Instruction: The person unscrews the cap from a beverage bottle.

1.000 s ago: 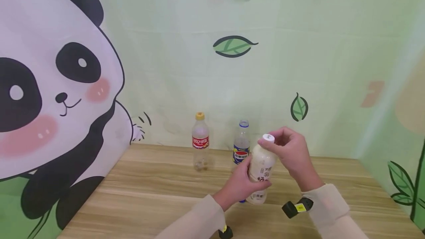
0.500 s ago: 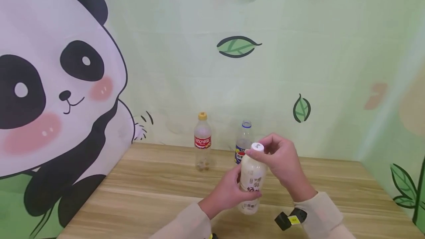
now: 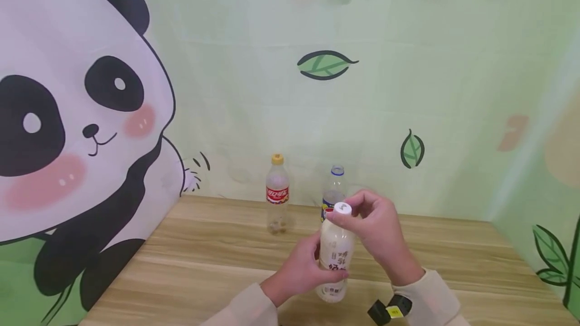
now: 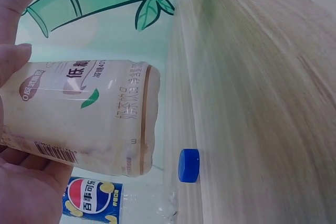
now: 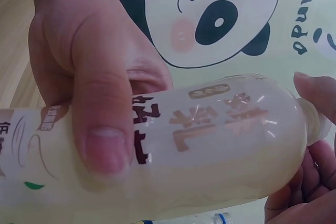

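A milk tea bottle [image 3: 336,245], full of a pale drink and with a white cap [image 3: 343,209], stands slightly tilted in front of me. My left hand [image 3: 299,271] grips its lower body, thumb across the label. At the top, my right hand [image 3: 379,235] pinches the cap between thumb and fingers. The left wrist view has the bottle's base apart from the tabletop. A blue cap [image 4: 189,166] lies on the wood below it; the hands and bottle hide it in the head view. In the right wrist view the left thumb [image 5: 105,145] presses the bottle's side.
Behind the hands stands a capless cola bottle with a blue label [image 3: 333,198], partly covered by the milk tea bottle. To its left is a clear bottle with a red label [image 3: 277,195] and yellow cap. A printed panda cloth [image 3: 235,89] backs the wooden table [image 3: 204,245].
Both hands have brought the milk tea bottle down, left and nearer to me, away from the blue-labelled bottle. The right fingers stay at the white cap throughout.
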`<control>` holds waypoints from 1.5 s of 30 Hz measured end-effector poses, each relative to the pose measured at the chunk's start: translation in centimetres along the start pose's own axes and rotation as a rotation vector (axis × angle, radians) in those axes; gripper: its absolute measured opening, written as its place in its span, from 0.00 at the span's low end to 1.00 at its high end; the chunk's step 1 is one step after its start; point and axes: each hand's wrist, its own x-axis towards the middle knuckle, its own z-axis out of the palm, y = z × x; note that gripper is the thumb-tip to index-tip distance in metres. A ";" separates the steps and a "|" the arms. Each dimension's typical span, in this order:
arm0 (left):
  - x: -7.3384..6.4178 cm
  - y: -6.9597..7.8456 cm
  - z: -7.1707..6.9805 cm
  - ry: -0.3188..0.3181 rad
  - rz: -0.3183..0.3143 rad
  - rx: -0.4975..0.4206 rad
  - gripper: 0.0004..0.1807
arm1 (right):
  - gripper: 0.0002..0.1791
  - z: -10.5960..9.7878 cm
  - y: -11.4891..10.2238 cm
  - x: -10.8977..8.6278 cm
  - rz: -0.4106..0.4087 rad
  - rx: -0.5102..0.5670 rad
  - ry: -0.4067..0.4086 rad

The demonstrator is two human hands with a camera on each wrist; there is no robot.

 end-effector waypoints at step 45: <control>-0.1 0.3 -0.1 -0.075 -0.007 -0.015 0.27 | 0.13 -0.4 0.5 0.0 -0.042 0.137 -0.043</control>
